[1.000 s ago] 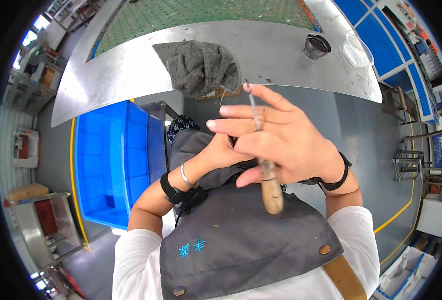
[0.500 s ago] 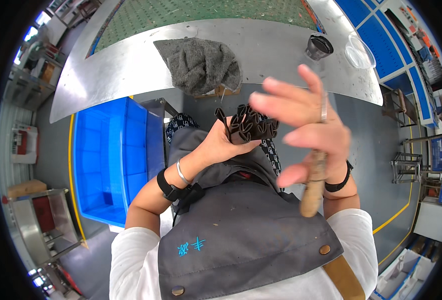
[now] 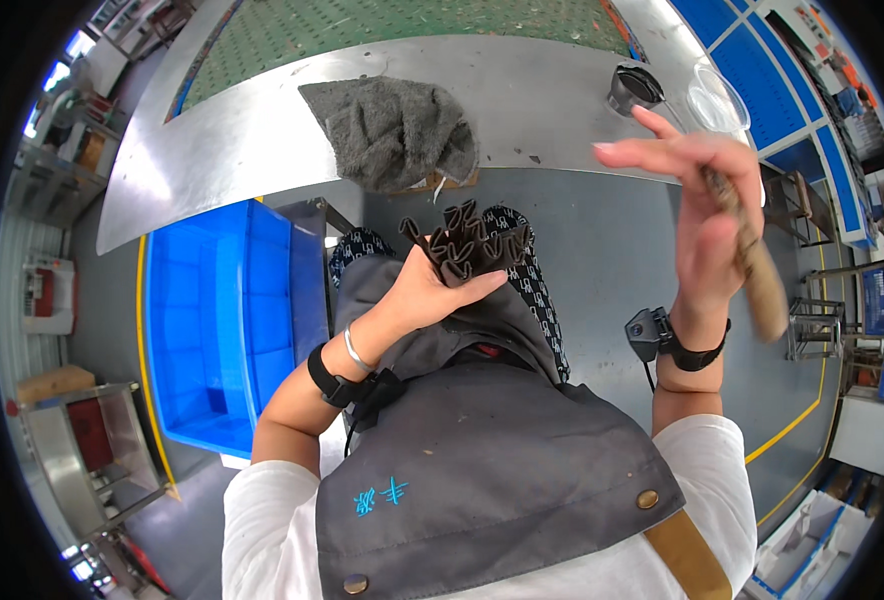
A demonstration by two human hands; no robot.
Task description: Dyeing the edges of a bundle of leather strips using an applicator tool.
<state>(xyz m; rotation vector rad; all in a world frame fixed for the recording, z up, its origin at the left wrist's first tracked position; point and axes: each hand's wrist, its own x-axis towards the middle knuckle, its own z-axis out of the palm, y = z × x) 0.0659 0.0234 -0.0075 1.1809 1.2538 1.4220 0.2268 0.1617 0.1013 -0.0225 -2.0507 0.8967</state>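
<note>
My left hand is closed round a bundle of dark brown folded strips, held above my lap with their bent ends facing up. Out to the right, my right hand grips a wooden-handled tool, slightly blurred. Its handle slants down past the palm, the index finger stretches left, and the tool's working end cannot be made out. Just beyond that hand, a small black cup with dark contents stands on the metal table. A crumpled grey cloth lies at the table's near edge.
Left of my legs stands a large blue plastic bin. A clear plastic container sits beside the black cup. The table's far part has a green perforated mat. A metal stool stands on the floor at right.
My right hand has swung right and outward with the wooden-handled tool, away from the strips. The left hand and its bundle have shifted slightly left.
</note>
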